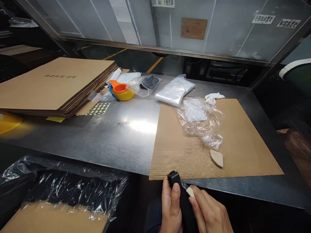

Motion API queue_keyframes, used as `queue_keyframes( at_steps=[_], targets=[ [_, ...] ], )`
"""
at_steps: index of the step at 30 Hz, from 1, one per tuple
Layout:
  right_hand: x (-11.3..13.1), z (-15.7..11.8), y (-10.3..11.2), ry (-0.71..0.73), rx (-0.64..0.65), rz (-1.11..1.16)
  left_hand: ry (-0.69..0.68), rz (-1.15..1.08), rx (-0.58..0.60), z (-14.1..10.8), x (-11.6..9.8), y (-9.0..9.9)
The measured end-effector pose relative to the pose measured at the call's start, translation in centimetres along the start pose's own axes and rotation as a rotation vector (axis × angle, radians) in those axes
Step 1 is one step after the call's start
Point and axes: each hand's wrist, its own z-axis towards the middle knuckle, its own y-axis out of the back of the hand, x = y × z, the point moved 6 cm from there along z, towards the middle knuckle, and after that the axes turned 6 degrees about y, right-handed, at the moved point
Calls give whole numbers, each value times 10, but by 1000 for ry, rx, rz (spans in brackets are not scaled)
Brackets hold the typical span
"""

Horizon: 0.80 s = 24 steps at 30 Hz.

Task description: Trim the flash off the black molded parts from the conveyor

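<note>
At the table's front edge, my left hand is wrapped round a long black object with a squared upper end, its kind not clear from here. My right hand pinches a small whitish piece and presses it to the black object's right side, beside a shiny strip. The lower end of the black object runs out of the picture. Just beyond my hands, a beige wedge-shaped pad lies on a flat cardboard sheet. Crumpled clear plastic with a white packet rests on the sheet too.
A stack of cardboard stands at left on the metal table. Near it are a sticker sheet, orange and yellow tape rolls and a bagged black item. A plastic-lined box sits below the front edge.
</note>
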Motion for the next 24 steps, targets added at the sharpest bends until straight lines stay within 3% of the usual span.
queue_keyframes(
  at_steps=[10, 24],
  targets=[
    [-7, -12, -16, -3, 50, 5, 89, -16, -36, 1, 7, 3],
    [-7, -16, -14, 19, 42, 6, 92, -20, -70, 4, 13, 8]
  ],
)
